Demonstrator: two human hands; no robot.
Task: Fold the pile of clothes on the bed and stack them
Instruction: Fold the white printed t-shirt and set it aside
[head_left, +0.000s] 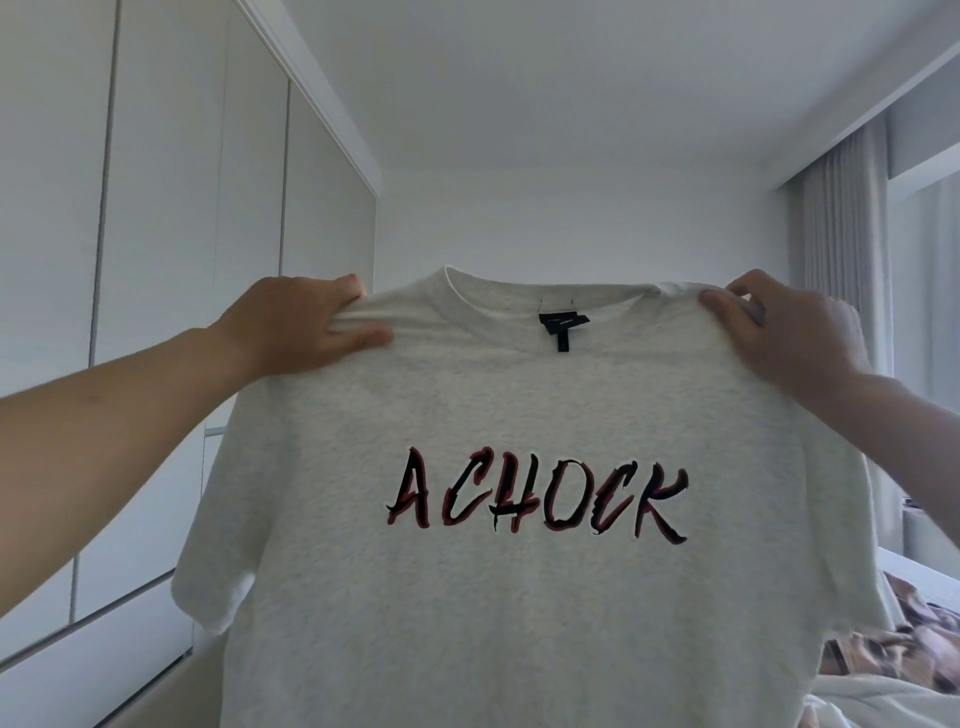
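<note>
1. The shirt (519, 597) was held up in the air, pinched at each shoulder by the left hand (306, 325) and the right hand (789, 332).
2. It hung flat below both grips, print facing the camera.
3. It would best be kept level and lowered, taut, onto the bed (914, 696) beneath the right grip.

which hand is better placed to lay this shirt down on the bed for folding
Right, slightly. Both hands pinch a shoulder of the light grey printed T-shirt, held up spread. The white bed with the patterned clothes shows only at lower right, under the right hand; the left hand is nearer the white wardrobe.
</note>
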